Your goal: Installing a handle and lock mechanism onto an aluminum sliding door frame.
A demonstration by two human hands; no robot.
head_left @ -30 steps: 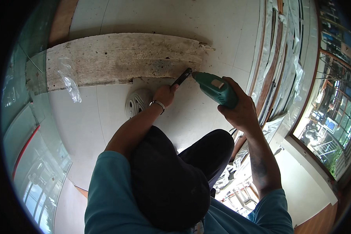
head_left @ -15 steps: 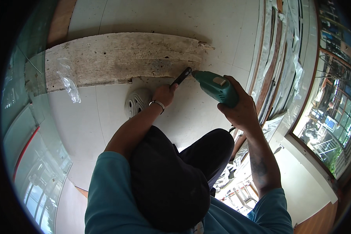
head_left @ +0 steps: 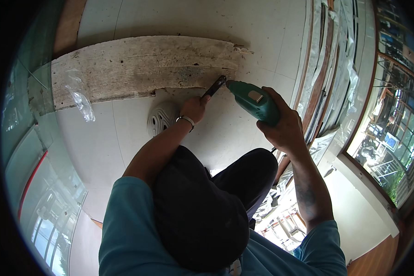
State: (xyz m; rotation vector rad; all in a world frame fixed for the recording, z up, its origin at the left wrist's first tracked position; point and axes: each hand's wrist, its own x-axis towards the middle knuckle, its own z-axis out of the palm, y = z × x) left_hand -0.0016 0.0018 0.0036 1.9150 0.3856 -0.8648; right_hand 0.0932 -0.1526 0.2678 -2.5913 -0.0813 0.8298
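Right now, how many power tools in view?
1: the green power drill, gripped in the right hand, its tip near the end of the black bar in the left hand. Others could be hidden.

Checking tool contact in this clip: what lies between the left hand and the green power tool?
A dark bar, gripped by the left hand, shown in the head view.

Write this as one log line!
left hand: holds black bar | right hand: grips green power tool | tip: near bar's end

we seem to be in a workshop: rough board [head_left: 138, 64], long strips [head_left: 321, 83], glass pane [head_left: 50, 198], green power tool [head_left: 253, 101].
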